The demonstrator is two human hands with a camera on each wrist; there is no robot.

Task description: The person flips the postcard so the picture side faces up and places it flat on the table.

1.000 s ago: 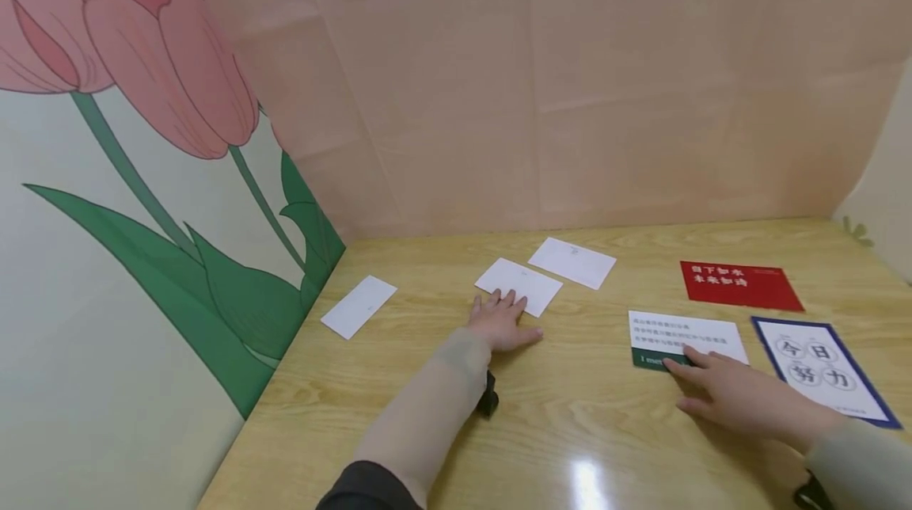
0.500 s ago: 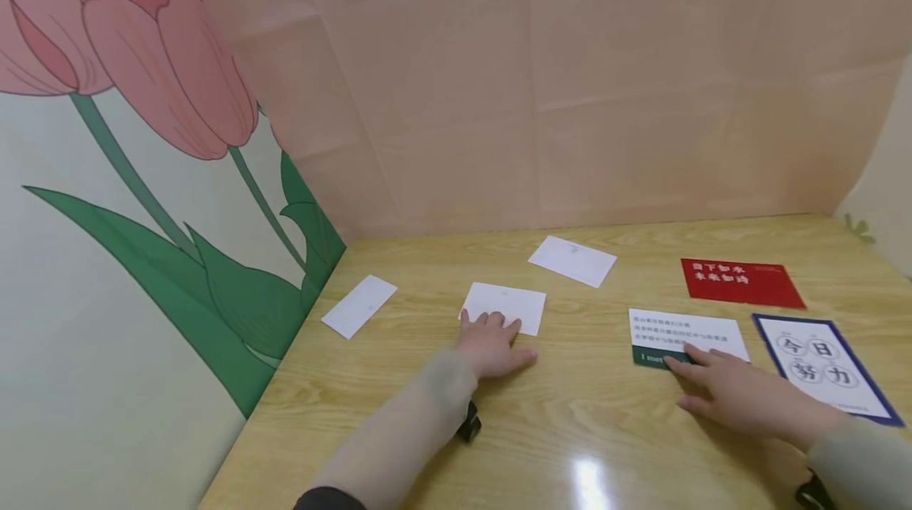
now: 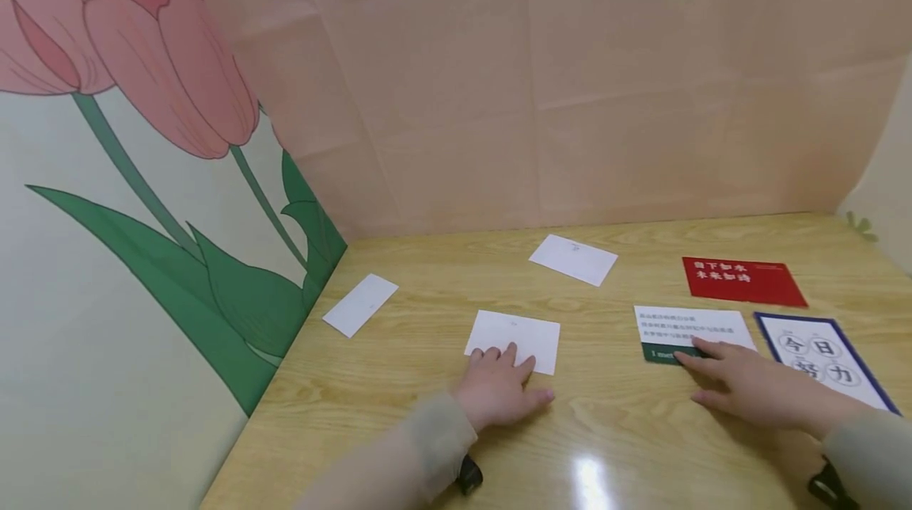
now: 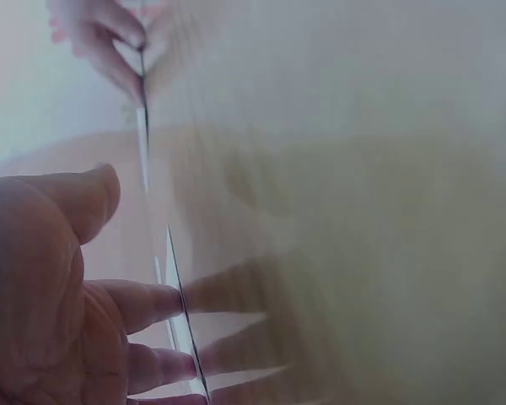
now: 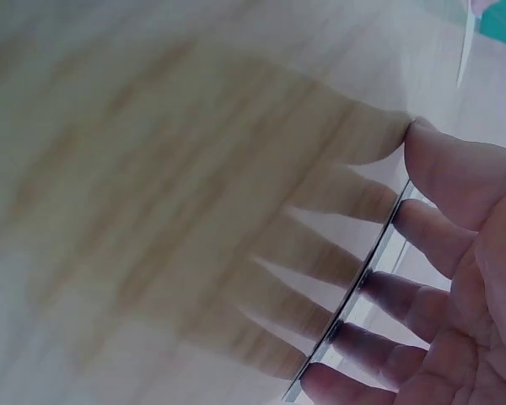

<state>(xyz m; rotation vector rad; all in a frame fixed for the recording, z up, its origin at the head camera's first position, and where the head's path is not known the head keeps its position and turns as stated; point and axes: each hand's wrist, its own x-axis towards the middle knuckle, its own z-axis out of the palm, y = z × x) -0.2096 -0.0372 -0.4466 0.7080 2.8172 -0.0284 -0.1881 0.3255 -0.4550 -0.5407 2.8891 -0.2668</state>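
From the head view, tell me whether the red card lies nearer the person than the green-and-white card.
No, the red card lies beyond the green-and-white card, closer to the pink backdrop.

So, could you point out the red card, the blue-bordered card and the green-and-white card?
Red card point(image 3: 746, 283), head view: middle of its surface.
Blue-bordered card point(image 3: 824, 359), head view: white area inside the border.
Green-and-white card point(image 3: 689, 325), head view: white, lettered part.

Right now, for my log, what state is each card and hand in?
Near white card: flat, partly covered
Left hand: fingertips on that card
Green-and-white card: print up, partly covered
Right hand: fingertips on that card
Blue-bordered card: print up, partly hidden
Red card: lettering up, untouched
Far white card: flat, untouched
Leftmost white card: flat, untouched
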